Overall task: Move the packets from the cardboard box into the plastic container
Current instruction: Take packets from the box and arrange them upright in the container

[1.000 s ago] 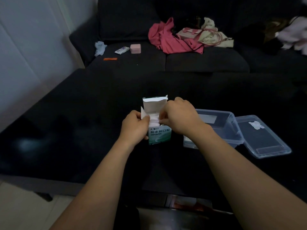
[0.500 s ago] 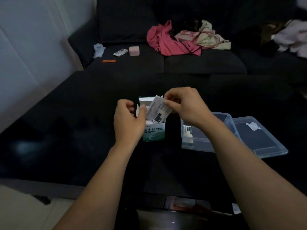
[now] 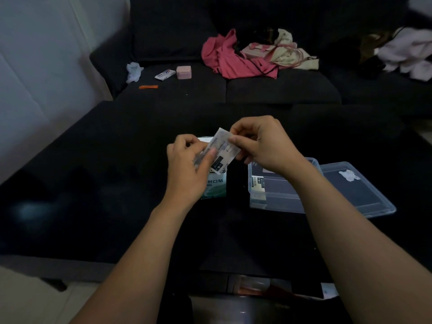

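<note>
Packets lifted above the cardboard box, plastic container beside it.

We see a small stack of flat, pale packets (image 3: 222, 152) with printed text and a dark patch, tilted on a diagonal and held in the air just above the cardboard box (image 3: 215, 185). The box stands upright near the middle of the dark tabletop (image 3: 93, 183), white and green with printed characters on its front, its upper part hidden. Just to its right, apart from it, we find the clear plastic container (image 3: 271, 195), open-topped, with at least one packet lying flat inside against its left wall. Its clear lid (image 3: 357, 190) lies flat, touching its right side.
</note>
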Available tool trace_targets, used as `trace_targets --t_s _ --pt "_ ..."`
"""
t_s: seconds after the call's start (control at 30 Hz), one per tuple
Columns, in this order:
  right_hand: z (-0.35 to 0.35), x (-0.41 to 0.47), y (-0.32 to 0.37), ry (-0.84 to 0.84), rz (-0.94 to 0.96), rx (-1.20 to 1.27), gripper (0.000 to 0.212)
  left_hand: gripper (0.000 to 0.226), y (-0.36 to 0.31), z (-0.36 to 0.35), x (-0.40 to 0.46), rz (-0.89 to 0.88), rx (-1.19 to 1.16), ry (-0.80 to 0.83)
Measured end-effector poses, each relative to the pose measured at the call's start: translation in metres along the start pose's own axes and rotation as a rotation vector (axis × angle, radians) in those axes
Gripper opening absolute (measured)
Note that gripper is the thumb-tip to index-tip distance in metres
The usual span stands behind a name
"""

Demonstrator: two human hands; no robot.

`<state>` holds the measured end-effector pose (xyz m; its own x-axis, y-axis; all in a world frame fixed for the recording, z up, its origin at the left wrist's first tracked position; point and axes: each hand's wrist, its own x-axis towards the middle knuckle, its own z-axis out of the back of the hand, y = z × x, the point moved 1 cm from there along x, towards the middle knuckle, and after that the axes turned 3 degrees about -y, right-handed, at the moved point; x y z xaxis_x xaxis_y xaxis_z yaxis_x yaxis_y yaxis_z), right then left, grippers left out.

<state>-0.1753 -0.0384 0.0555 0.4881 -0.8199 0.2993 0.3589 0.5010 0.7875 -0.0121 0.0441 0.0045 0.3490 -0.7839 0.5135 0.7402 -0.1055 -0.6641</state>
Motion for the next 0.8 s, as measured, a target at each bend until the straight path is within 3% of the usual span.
trace_targets --t_s 0.1,0.2,0.37,0.47,0.57,0.7,0.8 --pt "0.006 0.000 -0.003 -0.033 -0.043 0.106 0.004 0.018 -0.005 -0.001 0.000 -0.008 -0.081 -0.020" --pt "0.019 -0.003 -0.009 -0.035 -0.157 0.229 0.009 0.016 -0.013 0.000 -0.002 0.091 -0.295 -0.031" --pt "0.045 -0.017 -0.020 0.028 -0.314 0.368 0.014 0.019 -0.036 -0.014 -0.010 0.434 -0.648 0.168" --pt "0.052 -0.022 -0.021 0.062 -0.320 0.313 0.014 0.026 -0.048 -0.026 -0.017 0.710 -0.879 0.324" --pt "0.057 -0.027 -0.022 0.063 -0.326 0.270 0.011 0.037 -0.055 -0.035 -0.019 0.857 -0.975 0.353" --pt "0.055 -0.031 -0.026 -0.122 -0.448 0.484 0.010 0.079 -0.060 -0.043 -0.020 0.870 -1.152 0.459" --pt "0.045 -0.036 -0.028 -0.203 -0.535 0.546 0.010 0.076 -0.066 -0.051 -0.020 0.841 -1.132 0.392"
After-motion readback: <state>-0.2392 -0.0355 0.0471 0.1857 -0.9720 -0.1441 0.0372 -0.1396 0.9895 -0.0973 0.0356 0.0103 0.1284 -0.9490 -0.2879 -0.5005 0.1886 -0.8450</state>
